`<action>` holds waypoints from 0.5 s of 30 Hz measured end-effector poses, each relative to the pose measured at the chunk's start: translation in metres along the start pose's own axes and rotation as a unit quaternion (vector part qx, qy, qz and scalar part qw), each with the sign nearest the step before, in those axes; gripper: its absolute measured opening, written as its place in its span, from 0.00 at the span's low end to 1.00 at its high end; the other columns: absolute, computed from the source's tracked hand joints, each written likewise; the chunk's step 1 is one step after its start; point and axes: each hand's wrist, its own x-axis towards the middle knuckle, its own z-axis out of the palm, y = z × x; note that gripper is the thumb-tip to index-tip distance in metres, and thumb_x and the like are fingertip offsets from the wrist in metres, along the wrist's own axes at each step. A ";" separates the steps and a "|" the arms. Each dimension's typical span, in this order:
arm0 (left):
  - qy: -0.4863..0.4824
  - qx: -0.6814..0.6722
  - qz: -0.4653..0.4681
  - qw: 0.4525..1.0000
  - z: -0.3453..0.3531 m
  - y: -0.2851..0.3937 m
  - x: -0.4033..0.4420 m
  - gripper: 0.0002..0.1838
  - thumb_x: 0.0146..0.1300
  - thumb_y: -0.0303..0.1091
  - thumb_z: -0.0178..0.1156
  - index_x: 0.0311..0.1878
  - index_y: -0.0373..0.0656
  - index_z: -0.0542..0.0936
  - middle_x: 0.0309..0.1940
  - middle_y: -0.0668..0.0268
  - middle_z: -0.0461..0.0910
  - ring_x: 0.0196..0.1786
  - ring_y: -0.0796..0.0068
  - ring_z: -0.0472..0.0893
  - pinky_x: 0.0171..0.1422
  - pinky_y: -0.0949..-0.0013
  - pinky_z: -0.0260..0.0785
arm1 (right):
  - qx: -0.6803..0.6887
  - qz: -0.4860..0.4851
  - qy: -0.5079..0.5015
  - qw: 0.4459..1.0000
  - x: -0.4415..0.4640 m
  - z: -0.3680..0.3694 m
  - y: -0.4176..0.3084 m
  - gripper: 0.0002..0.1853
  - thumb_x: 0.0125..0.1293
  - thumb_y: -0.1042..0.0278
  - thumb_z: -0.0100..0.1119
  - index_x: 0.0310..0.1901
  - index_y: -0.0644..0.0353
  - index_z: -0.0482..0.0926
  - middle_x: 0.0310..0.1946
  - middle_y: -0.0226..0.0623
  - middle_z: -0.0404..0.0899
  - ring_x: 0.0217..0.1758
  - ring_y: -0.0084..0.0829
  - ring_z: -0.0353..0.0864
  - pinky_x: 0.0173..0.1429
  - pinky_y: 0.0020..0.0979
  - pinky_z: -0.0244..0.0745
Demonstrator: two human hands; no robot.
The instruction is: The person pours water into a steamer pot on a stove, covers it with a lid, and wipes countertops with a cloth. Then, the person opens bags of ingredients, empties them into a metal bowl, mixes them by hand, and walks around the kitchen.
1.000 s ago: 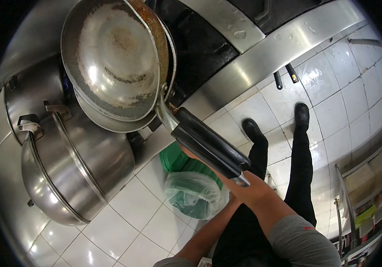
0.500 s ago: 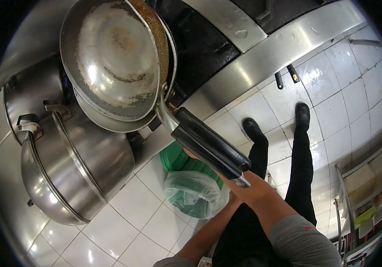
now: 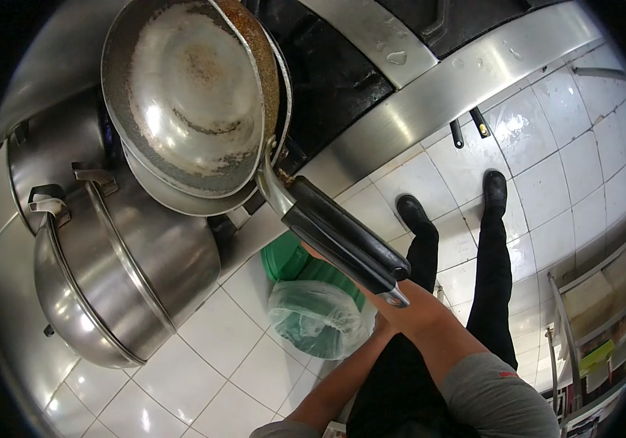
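Can see only a sliver of the right hand, largely hidden behind two black handles; cannot tell its opening or hold. Cannot see the left hand past the right forearm. Beyond, at the stove's near-left corner: stacked pans, at least two. Left of them, two steel pots; below the handles, one green bin, bag-lined.
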 end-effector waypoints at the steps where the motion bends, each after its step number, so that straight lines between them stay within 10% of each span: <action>1: -0.006 0.002 -0.006 1.000 0.001 -0.001 0.001 0.31 0.58 0.49 0.62 0.61 0.45 0.65 0.57 0.63 0.66 0.62 0.67 0.64 0.63 0.61 0.58 | 0.000 -0.002 -0.001 1.000 0.001 0.000 -0.001 0.09 0.58 0.73 0.51 0.39 0.62 0.78 0.33 0.47 0.79 0.33 0.37 0.80 0.42 0.35 0.73; 6: 0.031 -0.103 0.123 0.987 0.033 -0.048 0.011 0.29 0.60 0.48 0.60 0.60 0.44 0.66 0.56 0.63 0.66 0.62 0.68 0.64 0.63 0.61 0.59 | 0.000 -0.007 0.000 1.000 0.003 0.001 -0.002 0.10 0.57 0.73 0.51 0.39 0.62 0.78 0.33 0.47 0.79 0.34 0.37 0.80 0.42 0.35 0.73; 15: 0.016 -0.047 0.056 0.997 0.028 -0.044 0.006 0.29 0.60 0.47 0.60 0.60 0.43 0.66 0.56 0.63 0.66 0.62 0.68 0.64 0.62 0.61 0.59 | -0.003 -0.017 -0.002 1.000 0.007 0.003 -0.004 0.10 0.57 0.73 0.51 0.40 0.62 0.78 0.34 0.47 0.79 0.34 0.37 0.80 0.42 0.35 0.74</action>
